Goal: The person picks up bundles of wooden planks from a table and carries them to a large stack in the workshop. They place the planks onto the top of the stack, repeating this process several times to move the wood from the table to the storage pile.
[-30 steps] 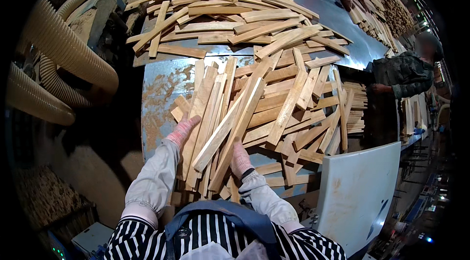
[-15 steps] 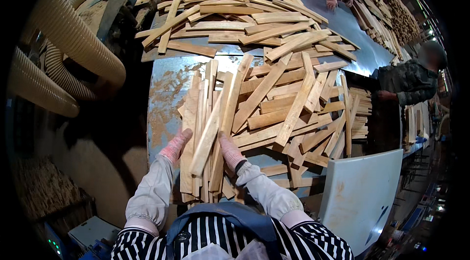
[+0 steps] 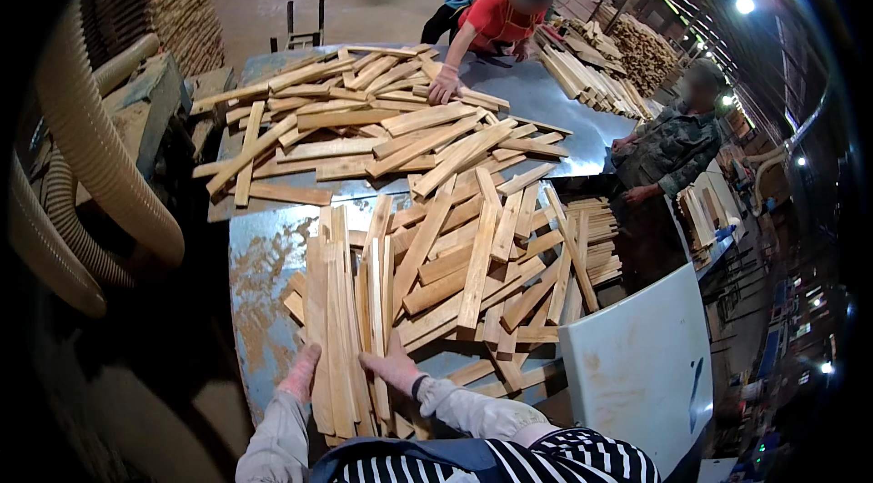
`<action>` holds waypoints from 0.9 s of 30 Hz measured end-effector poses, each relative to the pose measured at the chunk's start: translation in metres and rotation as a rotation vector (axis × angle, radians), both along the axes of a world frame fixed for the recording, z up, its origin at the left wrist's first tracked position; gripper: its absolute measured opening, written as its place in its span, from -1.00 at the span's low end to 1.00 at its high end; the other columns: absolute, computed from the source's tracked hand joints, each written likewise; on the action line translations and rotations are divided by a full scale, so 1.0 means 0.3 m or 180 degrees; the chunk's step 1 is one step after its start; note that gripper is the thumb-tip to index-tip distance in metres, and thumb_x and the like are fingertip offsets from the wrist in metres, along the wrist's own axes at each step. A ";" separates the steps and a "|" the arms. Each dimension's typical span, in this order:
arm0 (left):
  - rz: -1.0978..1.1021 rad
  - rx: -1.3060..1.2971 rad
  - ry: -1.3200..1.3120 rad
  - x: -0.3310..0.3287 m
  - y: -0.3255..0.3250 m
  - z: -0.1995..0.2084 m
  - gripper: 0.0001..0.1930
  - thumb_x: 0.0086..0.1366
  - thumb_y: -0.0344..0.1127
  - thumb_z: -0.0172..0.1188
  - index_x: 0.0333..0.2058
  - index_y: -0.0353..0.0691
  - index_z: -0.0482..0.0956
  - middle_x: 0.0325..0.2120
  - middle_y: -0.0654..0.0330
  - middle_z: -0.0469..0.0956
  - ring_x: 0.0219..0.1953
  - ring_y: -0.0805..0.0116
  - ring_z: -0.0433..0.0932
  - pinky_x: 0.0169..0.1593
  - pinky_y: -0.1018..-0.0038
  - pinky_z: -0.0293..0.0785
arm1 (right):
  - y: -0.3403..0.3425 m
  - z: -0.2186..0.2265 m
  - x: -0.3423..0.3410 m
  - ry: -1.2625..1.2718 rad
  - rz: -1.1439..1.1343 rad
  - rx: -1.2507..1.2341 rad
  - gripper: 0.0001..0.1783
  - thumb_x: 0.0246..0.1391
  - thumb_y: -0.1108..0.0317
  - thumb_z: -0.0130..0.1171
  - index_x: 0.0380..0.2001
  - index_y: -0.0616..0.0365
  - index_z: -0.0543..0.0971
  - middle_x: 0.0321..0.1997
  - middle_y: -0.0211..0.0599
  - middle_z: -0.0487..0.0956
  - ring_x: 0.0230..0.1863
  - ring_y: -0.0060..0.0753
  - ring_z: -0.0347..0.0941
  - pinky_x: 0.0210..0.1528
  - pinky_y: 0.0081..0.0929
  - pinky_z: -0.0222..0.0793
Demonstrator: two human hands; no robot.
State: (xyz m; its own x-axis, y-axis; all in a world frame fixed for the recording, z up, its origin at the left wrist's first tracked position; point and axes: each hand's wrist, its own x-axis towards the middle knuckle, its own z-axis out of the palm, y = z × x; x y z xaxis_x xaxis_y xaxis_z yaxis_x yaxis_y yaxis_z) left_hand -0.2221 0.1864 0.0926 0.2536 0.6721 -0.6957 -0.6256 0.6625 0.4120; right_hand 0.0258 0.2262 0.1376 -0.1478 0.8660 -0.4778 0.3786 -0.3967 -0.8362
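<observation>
A bundle of long, pale wooden strips [image 3: 334, 337] lies roughly lengthwise before me on the metal table. My left hand [image 3: 302, 372], in a pinkish glove, presses along the bundle's left side with its fingers partly hidden. My right hand [image 3: 393, 365] holds the bundle's right side, its thumb against the strips and the other fingers largely out of sight. A narrow strip [image 3: 376, 301] stands on edge beside the right thumb. Right of the bundle, a loose pile of wooden strips [image 3: 473, 256] lies at mixed angles.
A larger heap of strips [image 3: 364, 133] covers the far table; a co-worker in red [image 3: 505, 24] has a gloved hand on it. Another person [image 3: 677, 151] stands at right. A pale panel [image 3: 637, 356] rises at near right; ribbed hoses [image 3: 118, 146] hang at left.
My view has tilted upward. Strips that slanted across the bundle now lie more in line between my hands. The red-clad co-worker's hand has reached onto the far heap.
</observation>
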 end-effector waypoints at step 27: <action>-0.0067 0.0538 -0.0646 0.022 -0.432 -0.090 0.01 0.08 0.36 0.46 0.35 -0.19 0.40 0.25 0.12 0.53 0.26 0.10 0.49 0.34 0.13 0.43 | -0.327 -0.114 0.045 0.1158 -0.0141 -0.1355 -0.41 0.34 -0.06 0.18 0.25 0.06 0.41 -0.26 -0.45 0.56 -0.37 -0.57 0.35 -0.37 -0.48 0.31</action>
